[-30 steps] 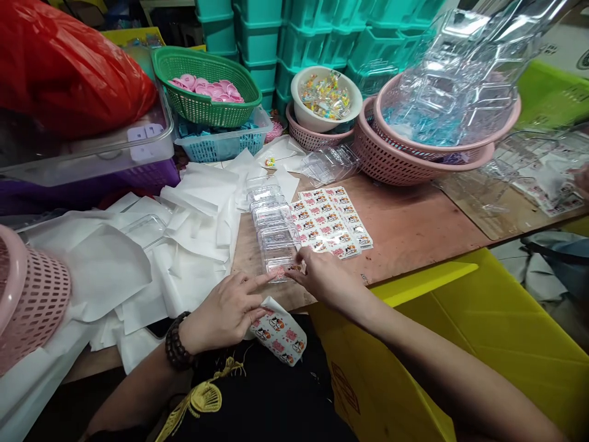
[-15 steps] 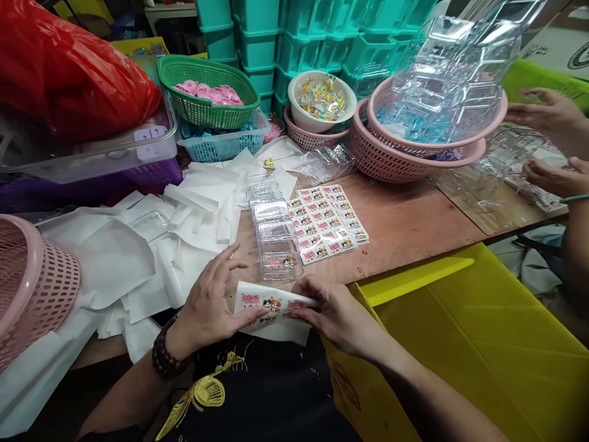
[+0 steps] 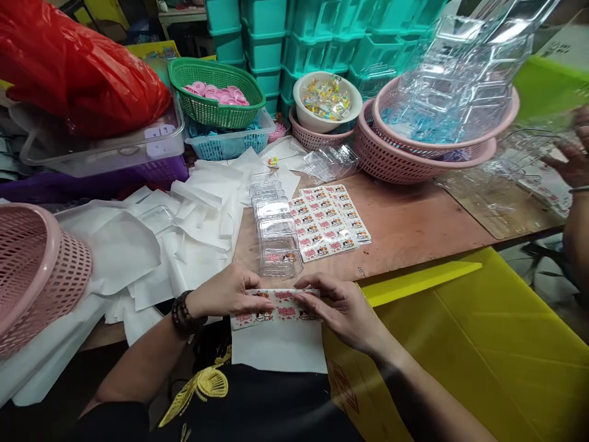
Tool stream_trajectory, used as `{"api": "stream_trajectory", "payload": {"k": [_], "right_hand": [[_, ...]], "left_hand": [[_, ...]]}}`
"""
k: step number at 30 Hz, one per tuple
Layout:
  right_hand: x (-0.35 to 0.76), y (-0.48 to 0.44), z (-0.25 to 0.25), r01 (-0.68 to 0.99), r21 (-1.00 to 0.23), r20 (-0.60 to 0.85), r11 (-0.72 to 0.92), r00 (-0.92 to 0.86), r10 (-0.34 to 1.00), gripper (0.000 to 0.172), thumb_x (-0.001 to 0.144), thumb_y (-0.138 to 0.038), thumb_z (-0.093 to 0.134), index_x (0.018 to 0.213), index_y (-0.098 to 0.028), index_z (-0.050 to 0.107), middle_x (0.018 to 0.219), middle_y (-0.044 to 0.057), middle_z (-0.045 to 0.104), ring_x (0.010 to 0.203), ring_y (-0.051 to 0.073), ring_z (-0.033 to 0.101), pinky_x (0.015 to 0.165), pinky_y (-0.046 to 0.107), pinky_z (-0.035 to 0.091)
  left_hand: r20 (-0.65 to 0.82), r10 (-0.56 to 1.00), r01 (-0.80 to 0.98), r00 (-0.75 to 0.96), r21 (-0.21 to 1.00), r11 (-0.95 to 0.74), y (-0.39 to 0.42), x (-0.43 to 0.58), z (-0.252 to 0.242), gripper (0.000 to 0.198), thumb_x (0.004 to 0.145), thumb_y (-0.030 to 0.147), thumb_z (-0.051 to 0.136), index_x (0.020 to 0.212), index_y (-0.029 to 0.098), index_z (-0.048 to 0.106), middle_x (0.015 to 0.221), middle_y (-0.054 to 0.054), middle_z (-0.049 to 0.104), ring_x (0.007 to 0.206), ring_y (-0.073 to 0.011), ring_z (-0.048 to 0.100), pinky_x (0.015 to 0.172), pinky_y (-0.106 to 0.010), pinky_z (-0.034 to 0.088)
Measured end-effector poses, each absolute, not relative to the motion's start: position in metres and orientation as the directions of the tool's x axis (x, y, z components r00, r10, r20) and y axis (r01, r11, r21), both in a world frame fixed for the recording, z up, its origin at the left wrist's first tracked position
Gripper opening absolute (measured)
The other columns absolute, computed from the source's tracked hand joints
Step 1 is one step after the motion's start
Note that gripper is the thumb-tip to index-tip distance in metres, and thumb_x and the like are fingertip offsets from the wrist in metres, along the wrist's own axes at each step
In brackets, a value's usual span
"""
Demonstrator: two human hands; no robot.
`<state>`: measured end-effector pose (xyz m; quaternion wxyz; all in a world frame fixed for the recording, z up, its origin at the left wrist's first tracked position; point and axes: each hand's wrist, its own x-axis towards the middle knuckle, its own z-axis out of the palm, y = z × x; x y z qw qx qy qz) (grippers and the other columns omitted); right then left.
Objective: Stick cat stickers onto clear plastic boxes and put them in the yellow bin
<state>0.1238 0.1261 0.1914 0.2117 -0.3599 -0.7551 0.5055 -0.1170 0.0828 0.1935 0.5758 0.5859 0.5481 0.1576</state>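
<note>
A sticker sheet with cat prints [image 3: 286, 312] is held between both hands at the table's front edge, its blank white part hanging down over the black clothing. My left hand [image 3: 230, 291] pinches its left side, thumb on the printed face. On the right side, my right hand [image 3: 338, 307] grips the sheet between thumb and fingers. Just beyond the hands, a row of overlapping clear plastic boxes [image 3: 278, 227] lies on the table, the nearest over a cat print. Beside it are more printed sticker sheets [image 3: 326, 224].
White paper sheets [image 3: 202, 215] cover the left, near a pink basket [image 3: 69, 264]. Behind stand a green basket [image 3: 216, 116], a white bowl [image 3: 304, 113] and pink baskets [image 3: 414, 166] with clear plastic. A yellow box [image 3: 460, 331] is front right; another person's hand [image 3: 570, 156] is far right.
The sheet has been turned flatter, showing more print and its blank lower part. My left hand has moved right and closed more on it. The other person's hands have shifted, one now out of sight.
</note>
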Motion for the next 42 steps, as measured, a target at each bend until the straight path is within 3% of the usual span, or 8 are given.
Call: {"api": "stream_trajectory", "payload": {"k": [6, 9, 11, 13, 16, 19, 24, 42], "right_hand": [[0.133, 0.127, 0.185, 0.273, -0.716, 0.361, 0.643, -0.644, 0.674, 0.015, 0.09, -0.03, 0.062, 0.088, -0.029, 0.077, 0.1, 0.008, 0.074, 0.094, 0.024, 0.067, 0.083, 0.042, 0.055], [0.138, 0.126, 0.186, 0.149, -0.798, 0.458, 0.584, -0.479, 0.749, 0.009, 0.086, -0.031, 0.069, 0.082, -0.032, 0.078, 0.09, 0.006, 0.071, 0.087, 0.023, 0.066, 0.078, 0.041, 0.055], [0.137, 0.133, 0.19, 0.05, -0.916, 0.367, 0.397, -0.293, 0.883, 0.006, 0.083, -0.032, 0.073, 0.079, -0.029, 0.074, 0.081, 0.004, 0.069, 0.077, 0.019, 0.065, 0.07, 0.036, 0.055], [0.131, 0.148, 0.194, 0.036, -0.987, 0.145, 0.156, -0.21, 0.967, 0.012, 0.08, -0.035, 0.077, 0.078, -0.025, 0.071, 0.073, 0.002, 0.066, 0.065, 0.016, 0.06, 0.06, 0.031, 0.051], [0.114, 0.179, 0.195, 0.142, -0.981, -0.172, -0.131, -0.336, 0.926, 0.028, 0.072, -0.044, 0.08, 0.075, -0.019, 0.066, 0.064, -0.001, 0.06, 0.052, 0.01, 0.047, 0.047, 0.025, 0.038], [0.093, 0.205, 0.189, 0.232, -0.936, -0.345, -0.264, -0.461, 0.818, 0.038, 0.065, -0.049, 0.081, 0.072, -0.018, 0.061, 0.061, -0.003, 0.055, 0.047, 0.006, 0.037, 0.044, 0.023, 0.028], [0.072, 0.222, 0.181, 0.384, -0.884, -0.437, -0.267, -0.476, 0.763, 0.038, 0.062, -0.049, 0.079, 0.07, -0.017, 0.06, 0.058, -0.004, 0.053, 0.05, 0.007, 0.038, 0.048, 0.024, 0.026], [0.061, 0.223, 0.181, 0.488, -0.85, -0.439, -0.198, -0.448, 0.779, 0.037, 0.062, -0.05, 0.078, 0.063, -0.017, 0.061, 0.06, -0.001, 0.06, 0.057, 0.011, 0.048, 0.056, 0.028, 0.035]], "left_hand": [[-0.546, 0.697, 0.345, 0.465, 0.837, 0.425, 0.099, -0.122, 0.173, 0.046, 0.063, 0.056, 0.083, 0.073, 0.012, 0.072, 0.061, 0.0, 0.066, 0.052, -0.0083, 0.05, 0.045, -0.018, 0.034], [-0.565, 0.628, 0.26, 0.535, 0.818, 0.514, 0.103, -0.127, 0.166, 0.05, 0.056, 0.058, 0.086, 0.069, 0.013, 0.07, 0.062, 0.0, 0.066, 0.053, -0.0095, 0.054, 0.049, -0.02, 0.04], [-0.551, 0.668, 0.268, 0.499, 0.832, 0.486, 0.101, -0.129, 0.168, 0.046, 0.063, 0.056, 0.083, 0.072, 0.013, 0.07, 0.062, 0.0, 0.065, 0.054, -0.0109, 0.056, 0.051, -0.021, 0.043], [-0.443, 0.802, 0.341, 0.402, 0.885, 0.318, 0.095, -0.129, 0.173, 0.035, 0.076, 0.05, 0.076, 0.077, 0.015, 0.072, 0.07, -0.003, 0.067, 0.063, -0.0144, 0.061, 0.056, -0.024, 0.048], [-0.098, 0.953, 0.56, 0.287, 0.824, -0.084, 0.085, -0.123, 0.182, 0.016, 0.085, 0.034, 0.071, 0.083, 0.019, 0.075, 0.106, -0.011, 0.068, 0.096, -0.0233, 0.063, 0.079, -0.035, 0.054], [0.059, 0.964, 0.733, 0.261, 0.638, -0.238, 0.078, -0.117, 0.182, 0.01, 0.087, 0.027, 0.069, 0.082, 0.02, 0.074, 0.145, -0.013, 0.051, 0.114, -0.0298, 0.056, 0.095, -0.049, 0.05], [-0.008, 0.953, 0.783, 0.302, 0.573, -0.243, 0.074, -0.112, 0.167, 0.012, 0.088, 0.026, 0.067, 0.08, 0.018, 0.071, 0.16, -0.013, 0.034, 0.106, -0.0292, 0.057, 0.09, -0.051, 0.053], [0.061, 0.949, 0.797, 0.308, 0.528, -0.293, 0.069, -0.109, 0.143, 0.021, 0.086, 0.026, 0.07, 0.07, 0.016, 0.063, 0.159, -0.014, 0.035, 0.099, -0.0268, 0.056, 0.081, -0.045, 0.054]]}}
